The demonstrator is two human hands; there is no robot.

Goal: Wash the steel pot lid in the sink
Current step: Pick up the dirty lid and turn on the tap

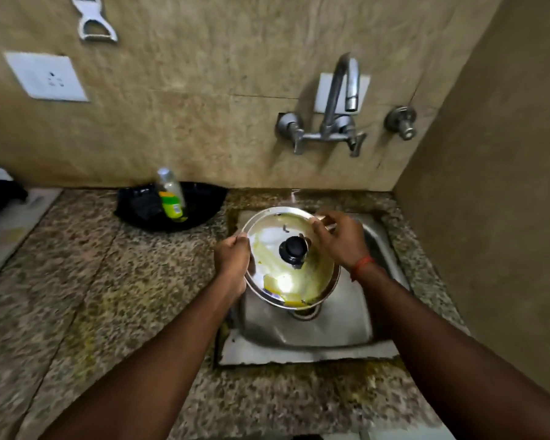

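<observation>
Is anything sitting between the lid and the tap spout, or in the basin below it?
Nothing visible. Both hands, left hand and right hand, hold the steel lid by its rim above the sink. The gap up to the tap spout looks clear; the lid hides part of the basin.

Silver steel pot lid (pixel 291 274), yellow-streaked, with black knob (pixel 294 246).
Speckled brown-and-tan granite desk (pixel 108 296); mottled beige wall (pixel 204 90); green-and-yellow-labelled clear bottle (pixel 171 195); orange-red wrist thread (pixel 362 265).
</observation>
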